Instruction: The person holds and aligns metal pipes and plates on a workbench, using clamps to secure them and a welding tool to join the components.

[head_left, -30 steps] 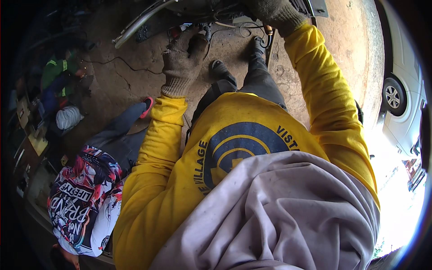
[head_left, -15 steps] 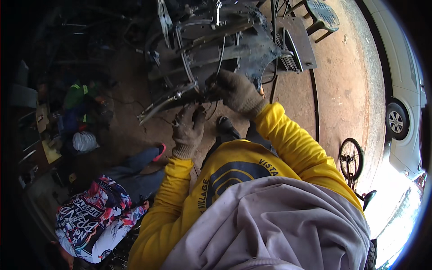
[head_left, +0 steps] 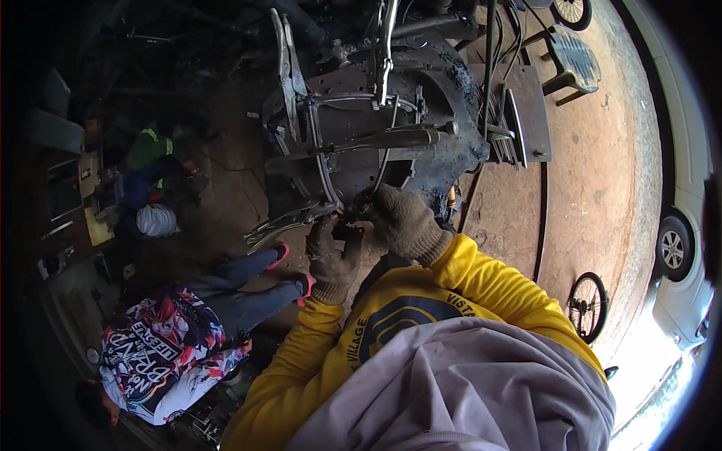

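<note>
Both my hands wear brown knit gloves and meet at the near edge of a dark, scorched metal table (head_left: 466,143). My right hand (head_left: 406,222) is closed, fingers curled inward, its grip hidden by the glove. Just left of it, my left hand (head_left: 331,252) bends its fingers and thumb around a small dark thing I cannot make out. Right above them ends a curved metal frame (head_left: 316,143) lying on the table. Locking pliers (head_left: 288,68) stand at its far left, and more locking pliers (head_left: 384,56) at its far middle. Another long metal tool (head_left: 282,225) lies by my left fingers.
Metal rods (head_left: 511,139) lie at the table's right, near a plastic stool (head_left: 575,60). A bicycle wheel (head_left: 588,307) and a parked car (head_left: 681,225) are farther right. At left sit a person in a patterned shirt (head_left: 169,338) and another in green (head_left: 150,150).
The view has shifted, so the table and frame appear lower and more of the pliers shows. My left hand has come closer to my right hand, near the frame's end.
</note>
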The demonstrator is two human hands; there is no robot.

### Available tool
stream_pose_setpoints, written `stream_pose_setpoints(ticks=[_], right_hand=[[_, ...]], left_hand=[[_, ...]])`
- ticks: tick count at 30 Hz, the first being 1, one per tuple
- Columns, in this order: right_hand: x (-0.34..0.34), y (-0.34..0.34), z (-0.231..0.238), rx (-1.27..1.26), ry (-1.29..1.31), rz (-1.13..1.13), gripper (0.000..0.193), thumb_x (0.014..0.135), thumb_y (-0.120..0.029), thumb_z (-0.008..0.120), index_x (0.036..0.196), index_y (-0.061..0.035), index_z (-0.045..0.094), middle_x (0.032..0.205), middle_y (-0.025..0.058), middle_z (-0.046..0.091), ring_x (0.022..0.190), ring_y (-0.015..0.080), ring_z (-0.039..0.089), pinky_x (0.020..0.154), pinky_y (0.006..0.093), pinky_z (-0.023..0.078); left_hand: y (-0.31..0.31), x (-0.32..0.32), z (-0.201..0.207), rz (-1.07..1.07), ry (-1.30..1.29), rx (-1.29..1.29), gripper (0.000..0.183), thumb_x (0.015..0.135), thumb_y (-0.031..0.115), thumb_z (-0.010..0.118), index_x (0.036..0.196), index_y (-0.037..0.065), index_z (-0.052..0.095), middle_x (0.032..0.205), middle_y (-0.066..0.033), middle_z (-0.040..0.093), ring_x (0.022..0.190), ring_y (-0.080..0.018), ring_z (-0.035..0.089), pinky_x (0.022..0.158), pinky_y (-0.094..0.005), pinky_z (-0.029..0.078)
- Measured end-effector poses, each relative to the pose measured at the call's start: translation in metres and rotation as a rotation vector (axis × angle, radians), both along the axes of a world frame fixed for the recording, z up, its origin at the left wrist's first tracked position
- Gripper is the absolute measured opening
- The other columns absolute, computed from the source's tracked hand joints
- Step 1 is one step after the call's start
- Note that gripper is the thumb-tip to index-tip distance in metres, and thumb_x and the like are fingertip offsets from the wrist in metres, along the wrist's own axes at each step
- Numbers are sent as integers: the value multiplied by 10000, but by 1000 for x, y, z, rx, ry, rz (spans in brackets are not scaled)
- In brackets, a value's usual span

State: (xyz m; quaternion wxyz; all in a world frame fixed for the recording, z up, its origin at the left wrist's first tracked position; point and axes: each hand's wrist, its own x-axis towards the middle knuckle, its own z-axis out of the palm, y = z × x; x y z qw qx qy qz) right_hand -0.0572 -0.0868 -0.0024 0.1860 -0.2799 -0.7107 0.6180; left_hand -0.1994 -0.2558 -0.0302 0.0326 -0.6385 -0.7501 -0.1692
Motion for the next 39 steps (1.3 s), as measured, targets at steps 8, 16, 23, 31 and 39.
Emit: stream_pose_setpoints(ticks=[8,16,23,31,39], right_hand=[[-1,4,0,-22,28,12,204,1009,-190,574,1108,-16,612,984,203,715,971,416,692,790,460,552],[-2,-2,-9,-70,10,-13,162,1021,-127,588,1140,-28,639,980,137,731,933,228,740,786,344,572],[-1,-3,-3,-63,46,0,157,1039,-111,557,1130,-18,645,991,142,734,944,247,739,814,348,573],[1,-6,-32,203,123,-113,266,930,-267,665,1099,-62,672,1009,205,720,982,408,691,825,451,556],[0,0,-9,71,-62,26,435,906,-261,672,1281,-63,572,1103,233,699,1039,442,663,847,468,550]], left_hand=[[26,12,18,327,-642,-27,474,848,207,809,1238,14,620,1098,-148,663,982,-293,645,867,-414,523],[38,11,27,257,-405,-60,454,851,207,838,1187,-10,622,996,-147,675,853,-268,667,780,-380,541],[17,16,24,157,-252,296,478,831,209,825,1231,38,628,970,-71,654,788,-211,608,771,-398,480],[86,33,106,-63,18,132,416,873,207,794,1250,74,677,1197,-103,674,1103,-278,639,910,-395,536],[123,25,101,-11,13,156,346,811,201,829,1130,116,729,1106,-92,682,973,-254,695,834,-373,579]])
